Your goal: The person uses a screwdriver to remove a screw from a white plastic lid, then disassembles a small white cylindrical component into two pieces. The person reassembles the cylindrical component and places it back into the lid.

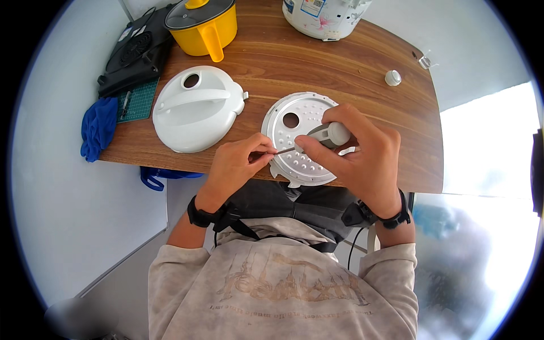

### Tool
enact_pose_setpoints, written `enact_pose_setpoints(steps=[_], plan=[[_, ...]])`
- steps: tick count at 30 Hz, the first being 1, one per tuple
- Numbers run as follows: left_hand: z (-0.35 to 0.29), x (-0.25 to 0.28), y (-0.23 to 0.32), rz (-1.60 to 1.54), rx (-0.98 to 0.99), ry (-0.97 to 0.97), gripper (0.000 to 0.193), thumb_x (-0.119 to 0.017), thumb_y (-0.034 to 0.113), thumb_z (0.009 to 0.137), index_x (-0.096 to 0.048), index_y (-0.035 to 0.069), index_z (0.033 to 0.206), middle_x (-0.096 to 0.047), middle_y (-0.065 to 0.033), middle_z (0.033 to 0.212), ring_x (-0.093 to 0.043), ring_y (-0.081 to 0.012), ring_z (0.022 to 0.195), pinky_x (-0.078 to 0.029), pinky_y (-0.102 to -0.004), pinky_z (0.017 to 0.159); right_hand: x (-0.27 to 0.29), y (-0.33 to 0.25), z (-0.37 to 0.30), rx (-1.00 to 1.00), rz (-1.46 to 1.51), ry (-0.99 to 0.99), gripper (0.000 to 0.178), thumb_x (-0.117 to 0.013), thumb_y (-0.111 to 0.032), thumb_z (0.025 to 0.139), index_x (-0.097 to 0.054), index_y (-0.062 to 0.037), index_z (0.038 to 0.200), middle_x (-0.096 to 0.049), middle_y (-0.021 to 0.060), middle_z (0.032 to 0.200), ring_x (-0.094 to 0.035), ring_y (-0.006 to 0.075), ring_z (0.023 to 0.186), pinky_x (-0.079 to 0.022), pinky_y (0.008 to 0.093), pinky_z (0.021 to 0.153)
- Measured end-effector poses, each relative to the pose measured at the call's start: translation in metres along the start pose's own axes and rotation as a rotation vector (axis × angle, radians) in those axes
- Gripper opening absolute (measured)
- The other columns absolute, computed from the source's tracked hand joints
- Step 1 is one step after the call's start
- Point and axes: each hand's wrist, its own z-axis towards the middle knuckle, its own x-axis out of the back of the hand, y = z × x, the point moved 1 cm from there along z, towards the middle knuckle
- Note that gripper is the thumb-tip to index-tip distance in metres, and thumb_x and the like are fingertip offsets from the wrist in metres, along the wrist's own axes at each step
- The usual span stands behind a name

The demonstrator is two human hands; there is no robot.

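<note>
My right hand [368,150] is wrapped round the grey and white handle of a screwdriver [335,135]. Its thin shaft points left, lying almost level above a round silver metal plate [303,168]. At the tip, the thumb and fingers of my left hand [242,163] are pinched together; whether a small screw sits between them is hidden. The dimpled plate has one round hole and a notched rim, and rests at the table's near edge. Left of it lies a white oval lid [195,122] with a bridge handle and a round hole.
On the wooden table [266,62] stand a yellow pot [195,37] with a glass lid and a white appliance body [326,20]. A small white cap [392,77] lies at right. Far left are a black device [136,54], a green mat [141,102] and blue cloth [99,127].
</note>
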Motion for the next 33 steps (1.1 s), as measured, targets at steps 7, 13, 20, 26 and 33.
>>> enact_pose_setpoints(steps=[7, 13, 20, 26, 33], plan=[[0.001, -0.001, -0.004, 0.002, -0.027, 0.006, 0.018, -0.074, 0.002, 0.087, -0.064, 0.003, 0.102, -0.075, -0.0054, 0.095, -0.073, -0.0132, 0.084, -0.059, -0.0246, 0.072, 0.001, 0.001, 0.004, 0.008, -0.046, -0.011, 0.028, -0.085, -0.023, 0.077, -0.064, -0.0053, 0.084, -0.062, 0.0054, 0.060, -0.062, 0.0194, 0.050, -0.049, 0.0276, 0.048], [0.000, -0.001, -0.001, -0.021, 0.004, 0.027, 0.016, -0.074, 0.008, 0.086, -0.065, 0.006, 0.099, -0.075, -0.0043, 0.090, -0.074, -0.0187, 0.081, -0.057, -0.0266, 0.071, -0.005, 0.003, 0.005, -0.038, -0.026, -0.072, 0.027, -0.079, -0.022, 0.082, -0.063, -0.0022, 0.092, -0.063, 0.0089, 0.073, -0.064, 0.0245, 0.059, -0.049, 0.0316, 0.052], [0.000, -0.001, -0.007, 0.026, -0.025, 0.013, 0.019, -0.075, 0.007, 0.086, -0.066, 0.004, 0.102, -0.075, -0.0052, 0.092, -0.073, -0.0149, 0.082, -0.058, -0.0256, 0.072, 0.010, -0.001, 0.013, 0.034, 0.012, -0.153, 0.029, -0.065, -0.009, 0.088, -0.062, 0.0014, 0.115, -0.060, 0.0156, 0.096, -0.065, 0.0278, 0.069, -0.051, 0.0338, 0.057], [0.002, 0.001, -0.002, 0.086, -0.064, 0.044, 0.021, -0.076, 0.013, 0.085, -0.066, 0.007, 0.102, -0.076, -0.0039, 0.092, -0.074, -0.0191, 0.081, -0.057, -0.0270, 0.071, 0.000, -0.011, 0.015, 0.072, 0.101, -0.181, 0.035, -0.066, -0.005, 0.090, -0.063, -0.0029, 0.126, -0.066, 0.0093, 0.093, -0.065, 0.0186, 0.076, -0.056, 0.0276, 0.061], [0.000, 0.006, 0.007, 0.129, -0.016, 0.013, 0.023, -0.075, 0.011, 0.086, -0.067, 0.008, 0.107, -0.076, -0.0048, 0.093, -0.074, -0.0190, 0.086, -0.057, -0.0271, 0.074, -0.007, -0.009, 0.017, 0.225, 0.082, -0.115, 0.021, -0.072, -0.012, 0.088, -0.065, -0.0090, 0.107, -0.063, 0.0071, 0.087, -0.064, 0.0242, 0.068, -0.052, 0.0332, 0.056]])
